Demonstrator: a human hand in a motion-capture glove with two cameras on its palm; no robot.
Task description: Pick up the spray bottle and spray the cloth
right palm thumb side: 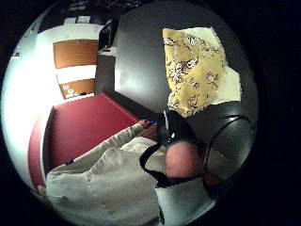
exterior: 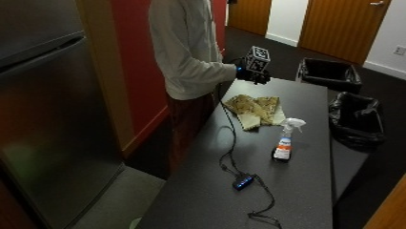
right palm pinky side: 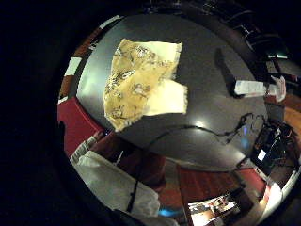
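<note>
One spray bottle upright near cloth, contents unclear; hand raised, grip unreadable

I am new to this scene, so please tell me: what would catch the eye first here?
The yellow patterned cloth lies flat on the dark table. The white spray bottle stands upright, apart from the cloth. The gloved right hand is raised beyond the table's far end, touching neither.
</note>
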